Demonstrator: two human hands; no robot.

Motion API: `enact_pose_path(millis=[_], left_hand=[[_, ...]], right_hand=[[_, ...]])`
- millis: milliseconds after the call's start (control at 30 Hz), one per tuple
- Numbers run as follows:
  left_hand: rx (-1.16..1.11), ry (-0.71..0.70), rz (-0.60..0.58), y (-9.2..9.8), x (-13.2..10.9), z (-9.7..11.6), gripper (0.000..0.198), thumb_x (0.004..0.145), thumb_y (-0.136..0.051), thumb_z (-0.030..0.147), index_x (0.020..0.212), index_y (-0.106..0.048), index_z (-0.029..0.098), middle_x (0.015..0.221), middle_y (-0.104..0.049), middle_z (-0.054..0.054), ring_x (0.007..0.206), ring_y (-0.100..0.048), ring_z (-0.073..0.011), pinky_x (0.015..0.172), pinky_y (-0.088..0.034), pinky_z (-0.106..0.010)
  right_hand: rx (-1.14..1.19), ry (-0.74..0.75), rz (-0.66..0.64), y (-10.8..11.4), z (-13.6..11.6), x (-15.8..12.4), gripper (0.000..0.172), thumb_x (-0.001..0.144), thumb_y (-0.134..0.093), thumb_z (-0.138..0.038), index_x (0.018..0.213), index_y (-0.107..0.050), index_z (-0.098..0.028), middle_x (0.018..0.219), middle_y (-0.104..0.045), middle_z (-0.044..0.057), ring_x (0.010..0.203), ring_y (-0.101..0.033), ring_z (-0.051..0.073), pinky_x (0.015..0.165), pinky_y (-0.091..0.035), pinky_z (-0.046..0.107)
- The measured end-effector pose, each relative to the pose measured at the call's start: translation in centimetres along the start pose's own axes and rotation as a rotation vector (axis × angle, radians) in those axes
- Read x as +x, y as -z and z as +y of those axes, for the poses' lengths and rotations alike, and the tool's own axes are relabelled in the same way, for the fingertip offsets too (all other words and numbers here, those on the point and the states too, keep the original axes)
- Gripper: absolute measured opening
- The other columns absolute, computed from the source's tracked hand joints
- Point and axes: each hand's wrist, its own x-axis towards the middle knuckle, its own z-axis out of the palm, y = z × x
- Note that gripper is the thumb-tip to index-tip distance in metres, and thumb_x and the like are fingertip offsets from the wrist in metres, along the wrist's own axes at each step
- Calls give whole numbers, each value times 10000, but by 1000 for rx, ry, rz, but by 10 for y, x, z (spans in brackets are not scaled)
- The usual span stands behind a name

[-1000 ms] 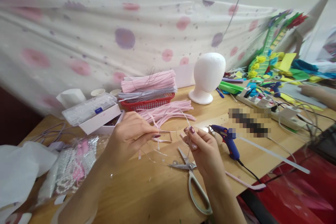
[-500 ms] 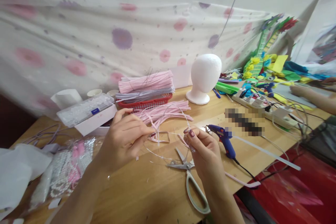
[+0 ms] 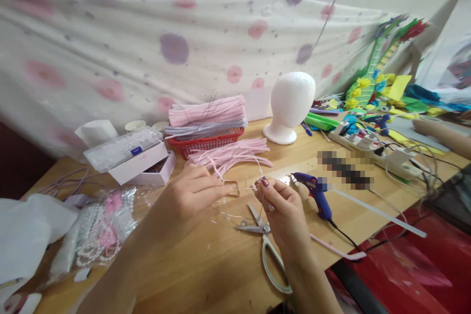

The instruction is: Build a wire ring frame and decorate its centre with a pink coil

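A thin, clear-looking wire loop (image 3: 259, 161) hangs above the table between my hands. My right hand (image 3: 281, 201) pinches its right side between thumb and fingertips. My left hand (image 3: 195, 189), seen from the back, has its fingers pressed together on a strand that runs across to the right fingertips; the thumb is hidden. Below the loop, scissors (image 3: 274, 262) with pale handles lie with parted blades. A small rectangular frame (image 3: 232, 187) rests on the table just behind my left fingertips. To the right of my right hand lies a blue hot glue gun (image 3: 315, 194).
Pink fuzzy stems (image 3: 239, 152) lie before a red basket (image 3: 206, 144) heaped with more bundles. A white foam head (image 3: 292, 105) stands behind. Bagged beads (image 3: 93, 230) are at left. A power strip (image 3: 382, 152) and another person's arm (image 3: 437, 135) are at right.
My left hand has moved right along the wire, nearer my right hand, and its fingers have straightened. My right hand keeps its pinch. The view has shifted slightly.
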Motion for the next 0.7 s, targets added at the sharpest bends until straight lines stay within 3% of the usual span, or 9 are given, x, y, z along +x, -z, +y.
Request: enact_pose_path(millis=[167,400,700], left_hand=[[7,-25,-17,-1,0,-1,286,985,-510,49,1170,-660,205,1009,-776,-29,855,-591,-193,801,-433,-351],[-50,-36,9,-5,-2,-8,290,986,-525,25,1186,-671,175,1033,-758,-47,928,-604,-180,832,-485,-316],[-68,-52,18,4,6,-12,324,932,-531,-35,1131,-701,158,1014,-784,-65,911,-680,-182,787,-572,-305]], right_hand=[[5,-9,-24,3,-4,0,479,651,-891,-497,509,-537,-206,495,-340,-67,538,-252,100,558,-233,298],[-1,-44,-44,6,-8,1,518,638,-890,-519,473,-510,-208,471,-344,-59,534,-274,105,549,-223,294],[64,-82,-43,4,-10,2,544,588,-934,-474,453,-488,-194,457,-349,-69,525,-293,84,550,-293,251]])
